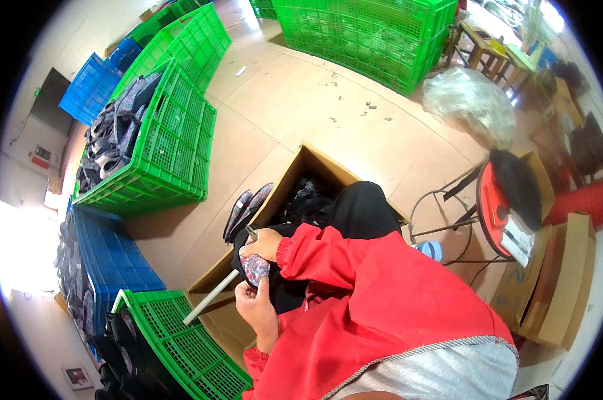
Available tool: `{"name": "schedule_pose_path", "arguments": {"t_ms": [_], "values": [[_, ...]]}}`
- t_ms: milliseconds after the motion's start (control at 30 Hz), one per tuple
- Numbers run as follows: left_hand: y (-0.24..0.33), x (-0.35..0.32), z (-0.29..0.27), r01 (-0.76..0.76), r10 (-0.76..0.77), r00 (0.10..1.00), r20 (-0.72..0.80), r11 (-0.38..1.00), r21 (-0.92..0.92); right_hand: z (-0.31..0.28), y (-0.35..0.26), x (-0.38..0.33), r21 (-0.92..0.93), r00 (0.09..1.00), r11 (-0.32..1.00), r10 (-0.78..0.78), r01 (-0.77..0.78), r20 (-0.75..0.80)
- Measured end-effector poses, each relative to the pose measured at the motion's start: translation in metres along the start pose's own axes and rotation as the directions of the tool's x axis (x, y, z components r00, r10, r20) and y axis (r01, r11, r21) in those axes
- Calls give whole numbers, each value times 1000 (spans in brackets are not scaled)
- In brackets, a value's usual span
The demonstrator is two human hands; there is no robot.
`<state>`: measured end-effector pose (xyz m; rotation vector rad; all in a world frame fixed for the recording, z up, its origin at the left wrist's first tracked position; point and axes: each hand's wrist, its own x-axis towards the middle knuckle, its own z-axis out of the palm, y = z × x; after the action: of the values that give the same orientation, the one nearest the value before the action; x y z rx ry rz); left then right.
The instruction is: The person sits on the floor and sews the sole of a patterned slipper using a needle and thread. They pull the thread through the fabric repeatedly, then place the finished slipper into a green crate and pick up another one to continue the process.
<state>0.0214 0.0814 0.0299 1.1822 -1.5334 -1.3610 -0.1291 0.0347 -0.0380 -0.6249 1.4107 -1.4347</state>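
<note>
Both my hands meet over my lap, beside an open cardboard box. My left hand and my right hand together hold a small patterned grey-and-red fabric shoe piece; the left grips it from below, the right from above. Two similar patterned pieces stand on the box's left wall. Dark pieces fill the box. My red jacket sleeves and black trousers hide part of the box.
A white rod leans by the box. Green crates and blue crates with shoe parts stand to the left, and another green crate near me. A red stool, cardboard boxes and a plastic bag are on the right.
</note>
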Motion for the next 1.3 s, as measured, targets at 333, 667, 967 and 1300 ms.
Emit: {"name": "schedule_pose_path", "arguments": {"t_ms": [333,667,967,1300], "values": [[1,3,-14,-235,304,950,-66,841,488,14,-17,-52,-61,987,992,-119,113,-106],[22,30,-44,-421,587,805,91,455,784,12,-18,-78,-183,946,965,-127,187,298],[12,45,-32,-571,645,748,158,502,649,21,-15,-70,165,979,986,-29,-5,203],[17,41,-30,-576,515,801,306,521,630,0,-55,-72,40,954,991,109,-125,279]]}}
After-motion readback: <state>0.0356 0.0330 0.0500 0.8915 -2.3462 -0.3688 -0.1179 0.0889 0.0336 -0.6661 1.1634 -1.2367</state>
